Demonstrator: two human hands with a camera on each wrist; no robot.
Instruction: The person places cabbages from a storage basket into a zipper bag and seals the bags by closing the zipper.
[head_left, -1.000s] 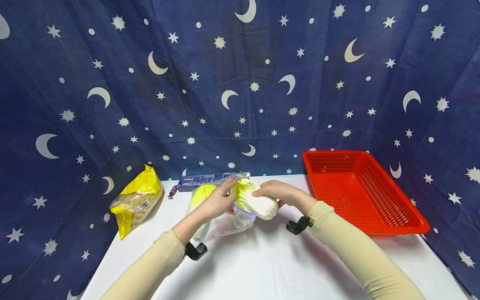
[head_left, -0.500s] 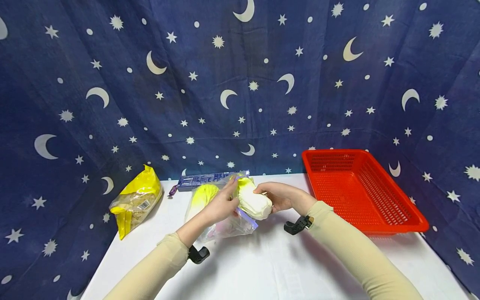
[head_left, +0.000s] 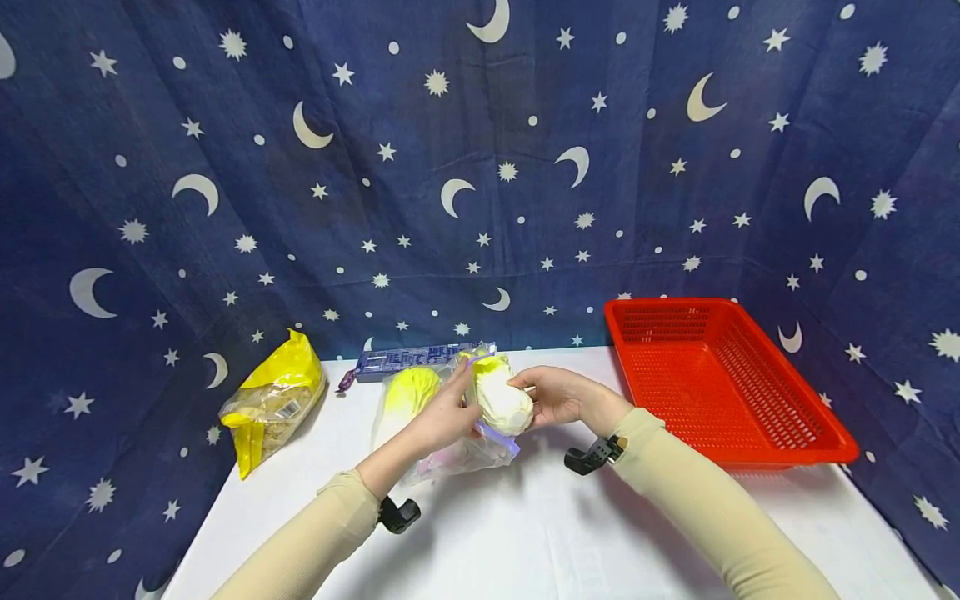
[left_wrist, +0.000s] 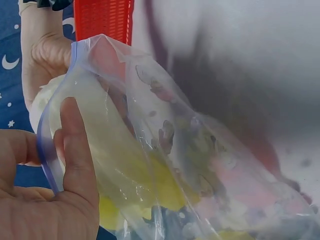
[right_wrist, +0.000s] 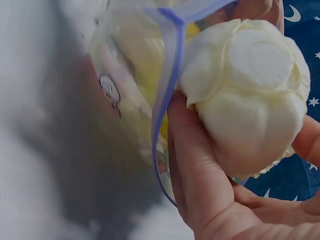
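A: What are the hands doing?

B: The left hand [head_left: 447, 412] holds the rim of a clear zip bag [head_left: 453, 462], the purple strip running between its fingers, probably so the mouth stays parted. The right hand [head_left: 558, 396] grips a pale cabbage [head_left: 504, 398] round its base, fingers under one side, thumb on the other.

A: Why by the base?

B: I'd say so the leafy end can lead: it lies inside the mouth, while the white base sticks out between the hands.

A: Anything else in the bag?

B: A second cabbage [head_left: 408, 396], left of the left hand. There's pink too; print or contents, I can't tell.

A: And beyond the hands?

B: On the bench [head_left: 495, 533], a blue package [head_left: 416, 358] lies just past the left hand, a purple sweet [head_left: 347, 382] at its end. A yellow bag [head_left: 277, 400] leans farther left. The red basket [head_left: 712, 383] sits right of the right hand, perhaps placed there for easy reach.
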